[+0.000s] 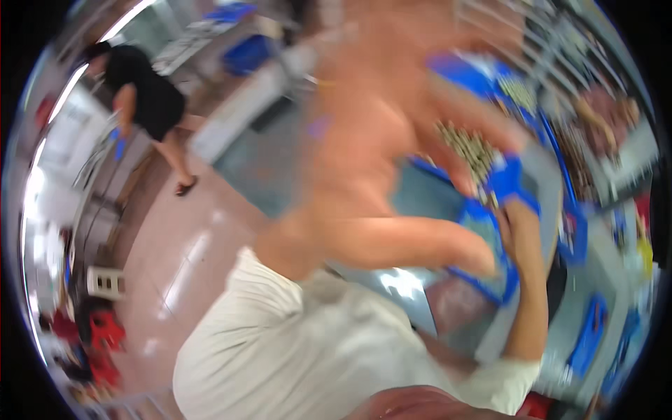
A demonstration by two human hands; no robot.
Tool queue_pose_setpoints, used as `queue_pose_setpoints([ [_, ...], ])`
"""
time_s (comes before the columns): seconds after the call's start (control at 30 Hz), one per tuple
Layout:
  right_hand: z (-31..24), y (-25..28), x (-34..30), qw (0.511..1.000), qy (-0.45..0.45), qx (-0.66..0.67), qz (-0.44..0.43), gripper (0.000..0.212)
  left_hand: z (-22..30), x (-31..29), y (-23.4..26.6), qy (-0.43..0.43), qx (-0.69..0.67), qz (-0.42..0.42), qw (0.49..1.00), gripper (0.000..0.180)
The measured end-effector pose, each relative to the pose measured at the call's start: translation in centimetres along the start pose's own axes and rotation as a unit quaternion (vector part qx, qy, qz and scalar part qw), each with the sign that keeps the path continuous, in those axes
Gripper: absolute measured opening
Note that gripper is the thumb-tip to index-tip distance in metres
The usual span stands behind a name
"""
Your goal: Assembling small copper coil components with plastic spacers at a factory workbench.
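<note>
My left hand is raised close to the camera, large and blurred by motion. Its thumb and fingers are spread apart, and nothing shows between them. Farther right, my right hand grips the corner of a blue tray. Many small greenish-tan pieces lie beside that corner, partly covered by the fingers of my left hand. Just below is another blue tray with pale contents, too blurred to name. White sleeves cover both my upper arms.
A grey table stretches behind my left hand. More blue containers stand at its far side. At the left, a person in black stands on the tiled floor. Another person sits at the far right. Red stools stand at lower left.
</note>
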State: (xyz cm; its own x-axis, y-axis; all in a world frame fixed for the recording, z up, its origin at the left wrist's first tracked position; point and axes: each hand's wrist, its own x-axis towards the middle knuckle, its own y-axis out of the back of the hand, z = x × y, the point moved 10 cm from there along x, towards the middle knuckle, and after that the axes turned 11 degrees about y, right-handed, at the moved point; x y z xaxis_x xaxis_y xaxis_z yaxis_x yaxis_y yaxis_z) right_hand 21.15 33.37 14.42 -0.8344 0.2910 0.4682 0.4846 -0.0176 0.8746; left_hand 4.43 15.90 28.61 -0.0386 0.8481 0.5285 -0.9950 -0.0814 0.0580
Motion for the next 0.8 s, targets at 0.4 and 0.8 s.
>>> queue_pose_setpoints([
  [0.4, -7.7, -4.0, -1.7, 0.903, -0.151, 0.375, -0.146, 0.015, -17.1, -8.7, -2.5, 0.218, 0.106, -0.141, 0.96, 0.08],
  [0.8, -7.1, -5.2, -1.3, 0.778, -0.207, 0.59, -0.056, 0.026, -16.1, -8.0, -2.7, 0.132, 0.045, -0.091, 0.986, 0.048],
])
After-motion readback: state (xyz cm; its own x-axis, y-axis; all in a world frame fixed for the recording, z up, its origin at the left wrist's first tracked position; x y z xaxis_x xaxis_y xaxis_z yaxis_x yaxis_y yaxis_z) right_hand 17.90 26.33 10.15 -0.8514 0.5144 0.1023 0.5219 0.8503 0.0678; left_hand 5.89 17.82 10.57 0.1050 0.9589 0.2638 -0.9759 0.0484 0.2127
